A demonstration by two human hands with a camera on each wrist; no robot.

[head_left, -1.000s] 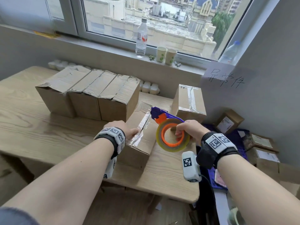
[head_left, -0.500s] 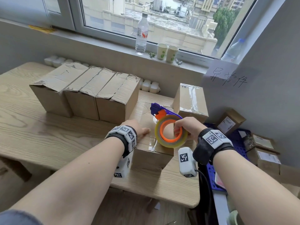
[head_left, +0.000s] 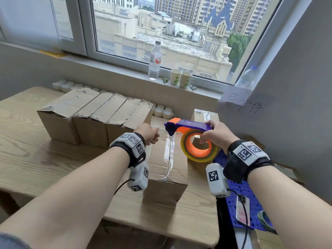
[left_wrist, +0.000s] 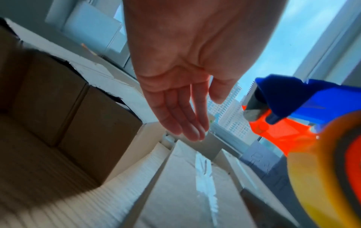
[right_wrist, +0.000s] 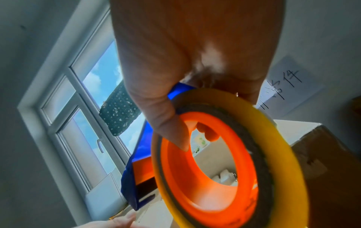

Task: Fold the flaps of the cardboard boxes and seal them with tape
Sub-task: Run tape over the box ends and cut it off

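A closed cardboard box [head_left: 161, 169] stands near the table's front edge, with clear tape [head_left: 169, 155] running along its top seam. My right hand [head_left: 214, 134] grips a purple and orange tape dispenser [head_left: 190, 126] with a yellowish roll [head_left: 199, 150], raised over the box's far right part. In the right wrist view my thumb [right_wrist: 166, 123] reaches into the roll's orange core [right_wrist: 210, 166]. A strip of tape still joins the dispenser's nose to the box. My left hand [head_left: 150, 133] hovers over the box's far left edge; its fingers [left_wrist: 183, 121] are straight and hold nothing.
Three boxes with loose top flaps [head_left: 97, 119] stand in a row at the left. A taped box [head_left: 206, 115] is behind the dispenser. A bottle [head_left: 154, 60] and two paper cups [head_left: 180, 79] are on the sill. A blue perforated bin [head_left: 244, 194] sits right of the table [head_left: 36, 150].
The dispenser has travelled from the box's near end to its far end and risen, leaving tape along the seam. My left hand has lifted off the box top.
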